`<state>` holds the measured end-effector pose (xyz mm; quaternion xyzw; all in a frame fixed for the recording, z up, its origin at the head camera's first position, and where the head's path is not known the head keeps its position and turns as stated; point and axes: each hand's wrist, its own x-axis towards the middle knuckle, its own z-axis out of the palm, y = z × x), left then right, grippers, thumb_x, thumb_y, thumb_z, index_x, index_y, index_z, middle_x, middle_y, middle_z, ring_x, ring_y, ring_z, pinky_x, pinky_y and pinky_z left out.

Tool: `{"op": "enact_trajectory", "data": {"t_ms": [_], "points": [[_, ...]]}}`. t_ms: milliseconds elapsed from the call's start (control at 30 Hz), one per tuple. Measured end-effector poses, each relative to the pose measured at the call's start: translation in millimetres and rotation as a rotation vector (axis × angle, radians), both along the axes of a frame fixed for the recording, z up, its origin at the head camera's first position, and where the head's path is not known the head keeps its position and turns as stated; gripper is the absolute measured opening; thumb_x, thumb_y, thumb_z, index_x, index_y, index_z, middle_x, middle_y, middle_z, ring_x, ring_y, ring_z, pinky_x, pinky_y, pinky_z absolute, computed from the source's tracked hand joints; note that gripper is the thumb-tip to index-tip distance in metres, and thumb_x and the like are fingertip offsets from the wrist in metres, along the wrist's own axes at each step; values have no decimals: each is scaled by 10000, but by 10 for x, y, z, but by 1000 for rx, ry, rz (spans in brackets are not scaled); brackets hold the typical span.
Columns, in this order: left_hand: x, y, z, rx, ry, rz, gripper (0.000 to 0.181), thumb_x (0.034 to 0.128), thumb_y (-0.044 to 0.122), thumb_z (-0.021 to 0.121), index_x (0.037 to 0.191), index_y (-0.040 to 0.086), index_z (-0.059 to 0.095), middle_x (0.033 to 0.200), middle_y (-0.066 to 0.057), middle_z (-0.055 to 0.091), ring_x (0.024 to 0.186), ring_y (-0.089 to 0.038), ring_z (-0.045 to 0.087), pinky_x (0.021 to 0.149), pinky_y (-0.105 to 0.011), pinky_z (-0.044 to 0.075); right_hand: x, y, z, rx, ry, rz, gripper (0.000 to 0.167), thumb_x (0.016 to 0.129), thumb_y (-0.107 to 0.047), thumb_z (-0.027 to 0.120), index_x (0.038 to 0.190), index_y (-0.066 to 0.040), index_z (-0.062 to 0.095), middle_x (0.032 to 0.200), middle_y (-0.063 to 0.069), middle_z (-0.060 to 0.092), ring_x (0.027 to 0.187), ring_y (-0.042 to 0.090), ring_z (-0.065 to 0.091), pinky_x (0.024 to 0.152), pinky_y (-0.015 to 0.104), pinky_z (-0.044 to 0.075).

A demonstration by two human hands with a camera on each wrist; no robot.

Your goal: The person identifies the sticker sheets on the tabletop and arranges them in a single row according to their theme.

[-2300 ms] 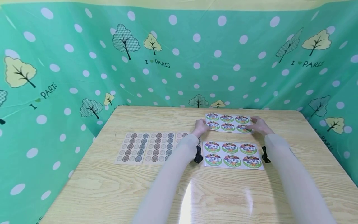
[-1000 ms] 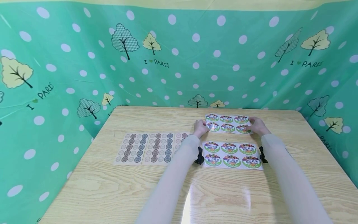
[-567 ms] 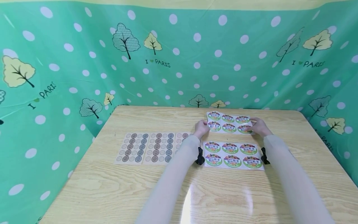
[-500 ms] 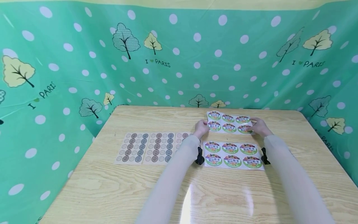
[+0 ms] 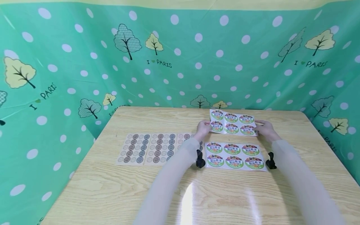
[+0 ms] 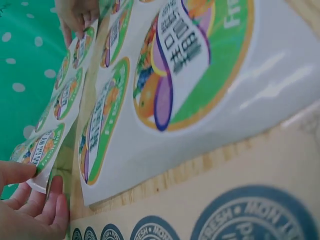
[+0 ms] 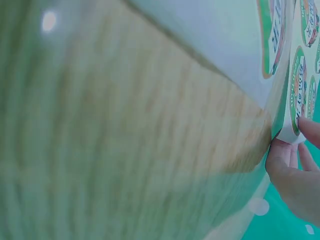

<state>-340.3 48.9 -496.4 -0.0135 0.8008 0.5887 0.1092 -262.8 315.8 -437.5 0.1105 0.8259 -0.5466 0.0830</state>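
A white sheet of oval fruit stickers (image 5: pixel 224 128) is held at the back of the table, its left part creased and raised. My left hand (image 5: pixel 203 130) pinches its left edge, thumb on top and fingers beneath, as the left wrist view shows at the sheet's corner (image 6: pixel 44 176). At the opposite edge my right hand (image 5: pixel 267 129) pinches the sheet between thumb and fingers; in the right wrist view the right hand (image 7: pixel 295 182) has its thumb on the printed side. A second sheet of the same stickers (image 5: pixel 223 153) lies flat just in front, between my forearms.
To the left, several beige sheets of small round stickers (image 5: pixel 148 149) lie side by side on the wooden table (image 5: pixel 112 193); my left sleeve covers part of them. A green dotted curtain (image 5: pixel 180 50) hangs behind the table and along its sides.
The held sheet has shifted slightly right, and its left part has risen and creased. My right hand has moved a little right with it. The other sheets stay put.
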Motion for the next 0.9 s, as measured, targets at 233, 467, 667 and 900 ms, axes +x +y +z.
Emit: {"op": "enact_trajectory", "data": {"t_ms": [233, 467, 667, 900], "points": [[390, -18, 333, 95, 84, 91, 211, 736, 25, 618, 945, 57, 609, 779, -42, 613, 672, -118, 568, 585, -196, 478, 82, 11, 15, -93, -45, -45, 595, 891, -87, 441, 1402, -26, 141, 1321, 279, 329, 756, 0, 548, 776, 203, 481], [571, -20, 505, 244, -32, 188, 271, 761, -34, 597, 1028, 13, 586, 918, -131, 641, 788, -198, 609, 713, -277, 510, 225, -9, 68, -174, -27, -56, 575, 911, -115, 439, 1395, -14, 147, 1373, 258, 257, 819, -66, 487, 850, 153, 429], [703, -40, 553, 383, -44, 228, 305, 728, -79, 595, 1022, 2, 588, 888, -111, 629, 697, -124, 567, 721, -283, 512, 358, 8, 130, -331, -21, -93, 585, 899, -89, 471, 1387, 0, 162, 1109, 29, 486, 805, -64, 504, 755, 113, 458], [807, -45, 597, 453, -117, 260, 305, 718, -82, 589, 1005, 19, 589, 848, -64, 607, 681, -135, 554, 708, -272, 509, 470, 72, 179, -475, -95, -132, 639, 886, -116, 518, 1402, -77, 142, 1315, 48, 358, 821, -73, 514, 760, 109, 452]]}}
